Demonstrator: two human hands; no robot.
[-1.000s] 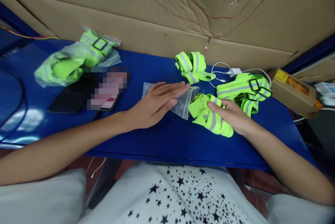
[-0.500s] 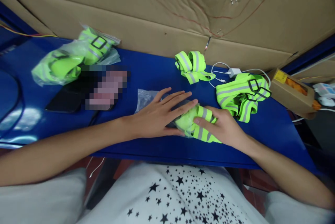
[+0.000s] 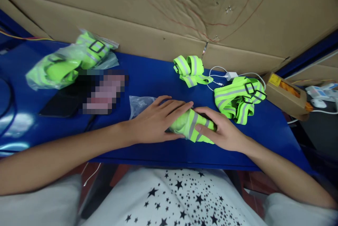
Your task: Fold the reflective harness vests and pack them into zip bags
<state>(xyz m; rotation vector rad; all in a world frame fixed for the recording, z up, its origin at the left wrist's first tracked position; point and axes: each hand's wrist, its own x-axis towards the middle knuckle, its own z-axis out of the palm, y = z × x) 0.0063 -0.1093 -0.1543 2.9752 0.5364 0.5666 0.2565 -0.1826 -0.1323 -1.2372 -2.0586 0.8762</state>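
Note:
In the head view, a neon-yellow reflective strap (image 3: 194, 126) with grey stripes lies folded in a bundle near the front of the blue table. Its left end sits inside a clear plastic bag (image 3: 141, 105), whose empty part sticks out beyond my left hand. My left hand (image 3: 161, 118) is closed over the bag and the strap in it, fingers on top and thumb on the near side. Gripping the strap's right end is my right hand (image 3: 224, 129), its thumb on the near face. My left hand hides the bag's middle.
Two bagged reflective straps (image 3: 89, 51) lie at the left, beside a dark phone-like object (image 3: 59, 102) and a blurred-out patch. Loose straps (image 3: 190, 69) and a buckled strap bundle (image 3: 237, 95) lie behind my hands, near a white cable (image 3: 231, 75) and an open cardboard box (image 3: 285, 95).
My left hand's fingers have drawn closer together over the bag. The strap bundle has turned slightly, showing broader stripes, and my right hand has shifted its hold on it. The view has moved a little.

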